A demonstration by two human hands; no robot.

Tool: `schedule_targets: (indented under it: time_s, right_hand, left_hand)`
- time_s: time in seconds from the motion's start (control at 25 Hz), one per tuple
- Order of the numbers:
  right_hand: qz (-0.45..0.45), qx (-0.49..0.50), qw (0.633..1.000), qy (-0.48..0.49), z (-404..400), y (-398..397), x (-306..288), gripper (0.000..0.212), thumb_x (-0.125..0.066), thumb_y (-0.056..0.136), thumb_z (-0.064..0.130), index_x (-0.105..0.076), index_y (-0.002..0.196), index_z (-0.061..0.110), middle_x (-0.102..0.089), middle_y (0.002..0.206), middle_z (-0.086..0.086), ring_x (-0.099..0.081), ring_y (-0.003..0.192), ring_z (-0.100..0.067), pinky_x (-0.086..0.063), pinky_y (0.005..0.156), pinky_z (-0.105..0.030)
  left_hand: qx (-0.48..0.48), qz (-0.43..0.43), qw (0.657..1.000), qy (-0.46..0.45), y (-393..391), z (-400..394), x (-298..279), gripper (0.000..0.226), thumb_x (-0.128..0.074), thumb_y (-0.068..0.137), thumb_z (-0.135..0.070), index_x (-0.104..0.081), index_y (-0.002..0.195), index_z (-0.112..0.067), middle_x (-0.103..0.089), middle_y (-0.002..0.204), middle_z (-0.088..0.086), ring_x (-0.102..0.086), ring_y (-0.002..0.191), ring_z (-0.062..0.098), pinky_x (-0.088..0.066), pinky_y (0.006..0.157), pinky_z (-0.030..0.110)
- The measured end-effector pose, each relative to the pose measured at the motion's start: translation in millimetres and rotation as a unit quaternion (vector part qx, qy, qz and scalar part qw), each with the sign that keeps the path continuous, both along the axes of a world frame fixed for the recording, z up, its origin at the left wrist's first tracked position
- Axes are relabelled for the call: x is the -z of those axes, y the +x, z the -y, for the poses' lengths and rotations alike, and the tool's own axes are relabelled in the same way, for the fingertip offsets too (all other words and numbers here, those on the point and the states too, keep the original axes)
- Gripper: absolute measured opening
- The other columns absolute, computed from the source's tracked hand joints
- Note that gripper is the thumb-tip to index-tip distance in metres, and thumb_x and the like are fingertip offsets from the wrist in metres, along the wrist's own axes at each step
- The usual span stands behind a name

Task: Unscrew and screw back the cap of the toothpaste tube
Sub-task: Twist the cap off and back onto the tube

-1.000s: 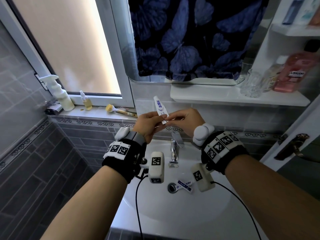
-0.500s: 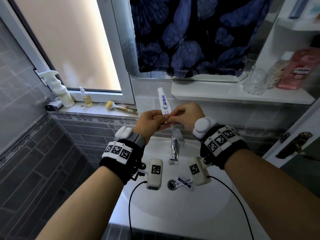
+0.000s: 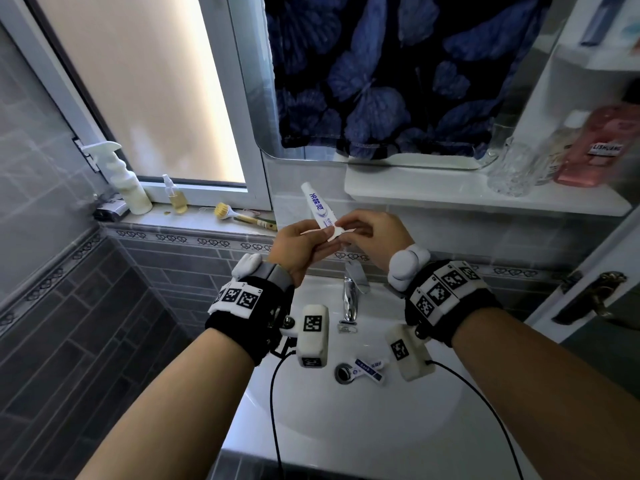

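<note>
Toothpaste tube (image 3: 317, 206) now tilted further left, both hands' grip unchanged.

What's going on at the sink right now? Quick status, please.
Left hand gripping toothpaste tube, tail up. Right hand pinching the cap at its lower end. Nothing in the way; faucet below, clear of the hands.
</note>
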State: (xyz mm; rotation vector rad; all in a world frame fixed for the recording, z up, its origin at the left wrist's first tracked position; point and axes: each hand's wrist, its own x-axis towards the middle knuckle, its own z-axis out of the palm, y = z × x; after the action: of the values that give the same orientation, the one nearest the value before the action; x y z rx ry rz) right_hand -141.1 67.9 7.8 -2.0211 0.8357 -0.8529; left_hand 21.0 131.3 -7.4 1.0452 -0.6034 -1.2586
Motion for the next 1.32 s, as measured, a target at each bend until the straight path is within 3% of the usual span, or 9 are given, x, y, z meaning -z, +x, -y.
schedule_targets:
  time_s: [0.24, 0.4, 0.56, 0.68, 0.8, 0.88, 1.04, 1.24, 1.32]
  right_hand:
    - [-0.009, 0.017, 0.998, -0.064, 2.5, -13.6, -1.0, 0.017, -0.078, 0.079, 0.017, -0.078, 0.096, 0.016, -0.077, 0.091, 0.004, -0.072, 0.084, -0.008, -0.058, 0.078, -0.03]
    - [-0.024, 0.022, 0.996, -0.082, 3.6, -7.2, -0.4, 0.007, -0.075, 0.082, 0.014, -0.078, 0.088, 0.011, -0.077, 0.085, 0.001, -0.071, 0.081, -0.013, -0.056, 0.078, -0.031]
    - [-0.076, 0.053, 0.995, -0.031, 16.1, 0.8, -13.5, 0.012, -0.079, 0.078, 0.021, -0.078, 0.084, 0.011, -0.077, 0.081, -0.003, -0.072, 0.076, -0.012, -0.055, 0.072, -0.024]
    - [-0.137, 0.076, 0.986, -0.06, 20.6, 2.1, -24.9, 0.014, -0.081, 0.075, 0.026, -0.079, 0.083, 0.015, -0.077, 0.078, -0.001, -0.067, 0.07, -0.008, -0.046, 0.061, -0.011]
    - [-0.074, 0.126, 0.988, -0.043, 16.0, -8.0, -33.5, 0.019, -0.084, 0.071, 0.023, -0.072, 0.086, 0.017, -0.076, 0.076, -0.001, -0.07, 0.07, -0.01, -0.056, 0.064, -0.02]
    - [-0.074, 0.098, 0.99, -0.073, 15.1, -19.2, -40.4, 0.018, -0.08, 0.075, 0.016, -0.07, 0.089, 0.012, -0.076, 0.084, -0.006, -0.071, 0.078, -0.016, -0.058, 0.073, -0.025]
    - [-0.125, 0.068, 0.983, -0.12, 19.6, -45.3, -61.6, 0.018, -0.076, 0.08, 0.016, -0.072, 0.098, 0.014, -0.075, 0.095, -0.002, -0.068, 0.087, -0.012, -0.045, 0.069, -0.002]
    - [-0.108, 0.111, 0.971, -0.184, 30.5, -61.1, -94.2, 0.016, -0.071, 0.085, 0.015, -0.074, 0.101, 0.014, -0.075, 0.098, 0.0, -0.066, 0.087, -0.009, -0.046, 0.078, -0.008]
    - [-0.153, 0.118, 0.956, -0.223, 35.2, -60.0, -108.7, 0.017, -0.068, 0.088, 0.017, -0.074, 0.103, 0.013, -0.074, 0.104, -0.002, -0.066, 0.094, -0.016, -0.05, 0.087, -0.025]
  left_hand:
    - [0.064, 0.023, 0.998, 0.016, -0.8, 0.0, -3.0, 0.02, -0.068, 0.086, -0.003, -0.069, 0.105, 0.001, -0.074, 0.103, 0.019, -0.075, 0.089, 0.023, -0.058, 0.081, 0.022]
    - [0.053, 0.057, 0.996, 0.039, -5.4, 6.2, -3.4, 0.024, -0.063, 0.09, -0.007, -0.067, 0.113, 0.0, -0.072, 0.109, 0.025, -0.071, 0.099, 0.035, -0.058, 0.088, 0.033]
    - [0.022, 0.112, 0.993, -0.012, -9.9, 11.8, 1.0, 0.025, -0.061, 0.094, -0.012, -0.067, 0.108, 0.009, -0.07, 0.103, 0.031, -0.073, 0.091, 0.033, -0.06, 0.083, 0.034]
    - [0.029, 0.151, 0.987, -0.053, -12.1, 10.7, 4.9, 0.026, -0.06, 0.095, -0.011, -0.065, 0.109, 0.011, -0.071, 0.101, 0.03, -0.073, 0.089, 0.031, -0.06, 0.082, 0.034]
    - [0.029, 0.142, 0.987, -0.065, -23.6, 21.0, -5.5, 0.019, -0.057, 0.096, -0.008, -0.064, 0.105, 0.008, -0.072, 0.094, 0.026, -0.074, 0.081, 0.028, -0.061, 0.078, 0.033]
    - [0.022, 0.13, 0.989, -0.061, -33.6, 30.6, -16.2, 0.014, -0.058, 0.096, -0.009, -0.064, 0.094, 0.003, -0.074, 0.082, 0.021, -0.075, 0.072, 0.025, -0.062, 0.075, 0.033]
    - [0.057, 0.072, 0.994, -0.063, -46.3, 46.4, -40.0, 0.017, -0.057, 0.096, -0.006, -0.056, 0.08, 0.001, -0.07, 0.085, 0.028, -0.074, 0.073, 0.031, -0.06, 0.085, 0.039]
    - [0.106, 0.088, 0.988, -0.068, -59.4, 70.9, -71.9, 0.013, -0.057, 0.094, -0.012, -0.058, 0.082, -0.015, -0.072, 0.091, 0.016, -0.075, 0.083, 0.023, -0.045, 0.078, 0.034]
    - [0.115, 0.084, 0.986, -0.092, -62.0, 81.2, -79.5, 0.014, -0.055, 0.094, -0.011, -0.065, 0.088, -0.019, -0.073, 0.094, 0.007, -0.072, 0.089, 0.018, -0.043, 0.075, 0.033]
